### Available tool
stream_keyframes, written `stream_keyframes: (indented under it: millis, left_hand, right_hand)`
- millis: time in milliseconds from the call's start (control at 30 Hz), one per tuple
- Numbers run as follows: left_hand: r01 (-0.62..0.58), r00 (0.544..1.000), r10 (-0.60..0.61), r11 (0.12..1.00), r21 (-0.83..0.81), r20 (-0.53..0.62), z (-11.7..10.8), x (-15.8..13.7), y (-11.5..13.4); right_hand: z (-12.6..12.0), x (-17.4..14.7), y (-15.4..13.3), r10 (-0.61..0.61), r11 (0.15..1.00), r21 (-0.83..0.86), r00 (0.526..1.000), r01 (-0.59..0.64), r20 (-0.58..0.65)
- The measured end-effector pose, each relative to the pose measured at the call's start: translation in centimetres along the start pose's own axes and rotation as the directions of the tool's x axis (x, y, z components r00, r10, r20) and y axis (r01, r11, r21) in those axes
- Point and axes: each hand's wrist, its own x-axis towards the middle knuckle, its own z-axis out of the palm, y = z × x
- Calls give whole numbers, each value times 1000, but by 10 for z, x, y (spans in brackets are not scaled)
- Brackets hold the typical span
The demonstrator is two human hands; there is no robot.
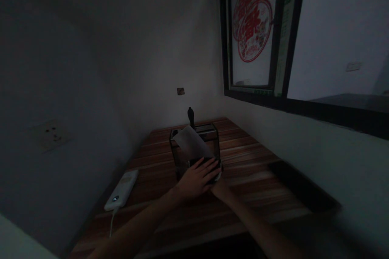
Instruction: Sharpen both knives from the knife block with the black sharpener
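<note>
In the dim light, my left hand (197, 179) lies over a dark object (194, 162), its fingers stretched out and slightly apart on its surface. A pale flat sheet (194, 142) slants up and left from that object; whether the two are joined, I cannot tell. My right hand (220, 189) is under and behind my left one at the object's lower right, its fingers mostly hidden. Just beyond stands a black-framed rack (217, 139) with a dark top. A black handle (191, 116) sticks up at its back.
All this is on a wood-grained table (243, 149) against the walls. A white power bank (123, 190) with a white cable (112, 222) lies at the left. A long dark flat object (304, 186) is at the right, below a black-framed mirror (334, 40). A socket (50, 134) is on the left wall.
</note>
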Motion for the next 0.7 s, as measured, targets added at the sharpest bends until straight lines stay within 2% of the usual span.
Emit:
stream_keyframes:
  millis: [167,333,467,533,700]
  left_hand:
    - [-48,999,47,998,51,17,-4,-6,-14]
    - [95,995,-92,984,150,-23,-9,-2,-13]
    - [188,982,-181,965,182,-59,-3,7,-1]
    - [179,984,-172,966,185,-54,1,10,3]
    - [41,999,-43,990,136,11,3,12,-2]
  right_hand:
    - [-5,3,-15,74,995,71,997,-75,3]
    - [-11,4,-20,27,997,72,998,-31,53]
    - [-10,4,-20,43,998,52,999,-43,-4]
    - [-8,4,-19,35,998,44,999,-33,-41]
    - [-6,3,-15,46,999,10,996,-45,-76]
